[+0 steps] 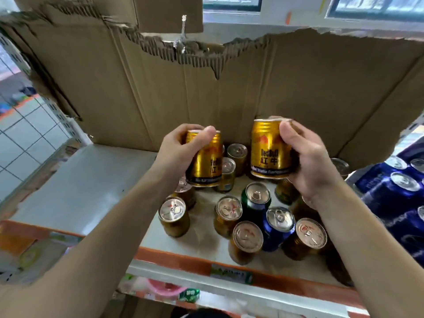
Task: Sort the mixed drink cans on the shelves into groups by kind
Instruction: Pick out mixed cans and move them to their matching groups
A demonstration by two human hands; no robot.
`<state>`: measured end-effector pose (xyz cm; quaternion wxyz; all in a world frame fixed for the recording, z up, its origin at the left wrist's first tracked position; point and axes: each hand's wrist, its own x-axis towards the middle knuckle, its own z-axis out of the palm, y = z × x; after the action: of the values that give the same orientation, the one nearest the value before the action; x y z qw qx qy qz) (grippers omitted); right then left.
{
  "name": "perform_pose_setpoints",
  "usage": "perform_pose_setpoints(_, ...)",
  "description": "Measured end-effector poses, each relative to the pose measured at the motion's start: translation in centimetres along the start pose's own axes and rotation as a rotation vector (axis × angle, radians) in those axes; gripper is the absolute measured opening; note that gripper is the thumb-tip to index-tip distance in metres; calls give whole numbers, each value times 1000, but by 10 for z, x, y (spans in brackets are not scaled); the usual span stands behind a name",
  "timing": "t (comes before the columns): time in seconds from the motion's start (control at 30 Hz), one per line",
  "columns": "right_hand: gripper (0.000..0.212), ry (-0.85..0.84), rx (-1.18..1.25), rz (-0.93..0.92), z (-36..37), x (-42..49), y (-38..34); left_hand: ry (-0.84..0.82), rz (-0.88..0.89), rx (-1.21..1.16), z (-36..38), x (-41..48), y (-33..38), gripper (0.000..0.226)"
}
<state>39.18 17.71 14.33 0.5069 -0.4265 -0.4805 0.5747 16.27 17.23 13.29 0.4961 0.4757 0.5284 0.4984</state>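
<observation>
My left hand (181, 150) grips a gold Red Bull can (207, 161) lifted above the shelf. My right hand (309, 161) holds a second gold Red Bull can (268, 150), upright and slightly higher. Below them, several gold cans stand mixed on the white shelf (91, 184), among them one at the front left (174, 215) and one at the front (246, 241). A green can (255, 198) and a blue can (278, 226) stand among the gold ones.
A torn cardboard sheet (206, 92) backs the shelf. Packs of dark blue cans (394, 193) fill the right side. The shelf's orange front edge (183, 258) carries a price label. A lower shelf with pink and green goods (165, 288) lies beneath.
</observation>
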Motion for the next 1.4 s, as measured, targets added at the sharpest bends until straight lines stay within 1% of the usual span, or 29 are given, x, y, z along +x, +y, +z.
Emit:
perform_pose_setpoints(0.07,56,49,-132,-52,-2,8,3,4,53,124,-7,8,-8,55)
perform_pose_setpoints(0.17,63,118,-316,-105,-6,19,10,-56,125,262,-15,20,-20,54)
perform_pose_setpoints(0.33,57,165,-479,-119,-17,30,27,-116,195,470,-19,38,-38,63)
perform_pose_setpoints(0.5,62,217,-614,-126,-24,37,49,-153,223,619,-22,51,-58,60)
perform_pose_setpoints(0.63,63,202,-710,-104,-27,38,61,-195,262,694,-22,54,-66,60)
perform_pose_setpoints(0.8,67,138,-825,19,-36,40,73,-263,276,838,-23,50,-78,74)
perform_pose_setpoints(0.9,68,49,-803,93,-38,40,77,-314,244,974,-20,48,-80,77)
perform_pose_setpoints(0.97,71,24,-793,131,-40,42,80,-317,251,1117,-19,48,-82,78)
perform_pose_setpoints(1.03,72,5,-773,168,-41,45,80,-338,263,1190,-19,48,-84,74)
perform_pose_setpoints(1.17,73,-22,-765,212,-43,54,84,-336,261,1192,-20,47,-86,70)
perform_pose_setpoints(1.4,70,-110,-846,245,-42,67,95,-329,275,1187,-24,49,-91,73)
